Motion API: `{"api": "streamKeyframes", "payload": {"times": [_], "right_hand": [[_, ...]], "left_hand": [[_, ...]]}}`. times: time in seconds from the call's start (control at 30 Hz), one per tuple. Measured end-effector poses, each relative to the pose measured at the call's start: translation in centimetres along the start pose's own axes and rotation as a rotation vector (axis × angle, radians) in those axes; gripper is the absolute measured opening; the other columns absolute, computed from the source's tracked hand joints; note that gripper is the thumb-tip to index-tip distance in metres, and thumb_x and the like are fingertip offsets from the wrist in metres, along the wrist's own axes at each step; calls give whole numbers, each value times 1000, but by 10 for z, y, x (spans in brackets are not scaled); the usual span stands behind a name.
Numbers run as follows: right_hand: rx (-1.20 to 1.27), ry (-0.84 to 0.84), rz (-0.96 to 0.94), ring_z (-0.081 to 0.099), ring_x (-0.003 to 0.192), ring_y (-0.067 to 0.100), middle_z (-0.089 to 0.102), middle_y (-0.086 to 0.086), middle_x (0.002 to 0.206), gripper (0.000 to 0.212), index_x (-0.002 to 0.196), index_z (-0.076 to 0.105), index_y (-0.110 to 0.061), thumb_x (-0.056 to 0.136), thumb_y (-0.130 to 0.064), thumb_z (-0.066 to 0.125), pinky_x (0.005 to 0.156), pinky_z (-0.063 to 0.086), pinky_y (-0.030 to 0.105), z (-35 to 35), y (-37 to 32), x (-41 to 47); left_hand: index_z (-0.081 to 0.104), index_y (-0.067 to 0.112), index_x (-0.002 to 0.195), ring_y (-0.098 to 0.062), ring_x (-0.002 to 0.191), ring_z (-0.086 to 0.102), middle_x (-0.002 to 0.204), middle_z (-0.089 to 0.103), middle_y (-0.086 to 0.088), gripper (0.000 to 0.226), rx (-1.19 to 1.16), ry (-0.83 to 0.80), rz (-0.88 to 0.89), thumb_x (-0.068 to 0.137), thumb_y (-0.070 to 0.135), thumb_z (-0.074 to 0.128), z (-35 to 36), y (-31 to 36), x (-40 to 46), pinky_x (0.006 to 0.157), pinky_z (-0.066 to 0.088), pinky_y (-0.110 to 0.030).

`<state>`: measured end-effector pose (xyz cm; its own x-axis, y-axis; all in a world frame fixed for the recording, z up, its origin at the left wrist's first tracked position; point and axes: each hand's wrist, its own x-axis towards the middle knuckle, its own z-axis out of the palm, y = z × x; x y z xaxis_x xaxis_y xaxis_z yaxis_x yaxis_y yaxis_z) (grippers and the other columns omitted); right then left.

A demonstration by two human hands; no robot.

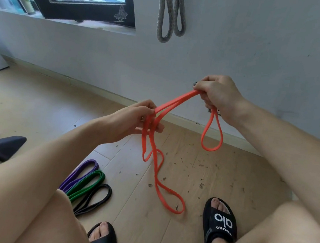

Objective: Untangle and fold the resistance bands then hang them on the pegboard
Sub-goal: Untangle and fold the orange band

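- Orange band (177, 103) at frame centre, stretched between both hands above the wooden floor (42, 96).
- Right hand (217, 96), centre right: fingers closed on the band's doubled strands; a short loop hangs below it.
- Left hand (136, 119), centre: fingers pinch the band where strands cross; longer loops drop from it, the lowest lying on the floor.
- Purple band (86, 170), green band (91, 181), black band (99, 195) folded side by side on the floor, lower left.
- Grey rope loops (171, 16) hang on the wall, top centre.
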<state>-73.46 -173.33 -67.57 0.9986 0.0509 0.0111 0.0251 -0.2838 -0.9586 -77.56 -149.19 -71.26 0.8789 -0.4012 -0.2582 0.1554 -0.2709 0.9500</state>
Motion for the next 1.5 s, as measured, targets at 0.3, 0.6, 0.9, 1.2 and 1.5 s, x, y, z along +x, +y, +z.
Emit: {"api": "streamKeyframes", "payload": {"times": [0.3,0.6,0.9,1.2,1.5], "right_hand": [[-68,43,1,38,43,9,47,-4,51,11,85,67,-8,93,-14,63,48,33,25,-5,5,3],[-183,18,20,43,53,15,52,3,61,13,89,69,-5,94,-16,62,53,37,29,-10,16,7],[-293,-416,145,62,73,23,78,11,89,41,104,68,-7,107,-38,41,75,52,37,8,15,-6],[-209,-457,-22,37,46,6,45,-11,51,35,68,58,-13,100,-27,60,50,35,21,31,2,-9],[-151,-147,-57,37,46,9,44,-9,47,32,65,64,-11,92,-28,68,53,34,25,6,-4,-1]], "left_hand": [[60,5,106,-18,77,61,83,65,-4,23,98,110,77,109,12,39,3,-3,4,81,55,-32],[59,3,116,-17,71,57,78,61,-3,23,110,131,52,109,10,38,5,1,3,77,57,-35],[60,8,99,-13,61,46,71,55,1,26,145,140,107,109,10,37,12,0,3,62,45,-28],[64,6,97,-21,75,65,73,60,-3,40,65,88,99,111,32,37,23,1,9,89,56,-38],[66,7,106,-19,80,62,81,61,-3,56,201,17,59,109,47,27,0,-5,7,93,55,-41]]}}
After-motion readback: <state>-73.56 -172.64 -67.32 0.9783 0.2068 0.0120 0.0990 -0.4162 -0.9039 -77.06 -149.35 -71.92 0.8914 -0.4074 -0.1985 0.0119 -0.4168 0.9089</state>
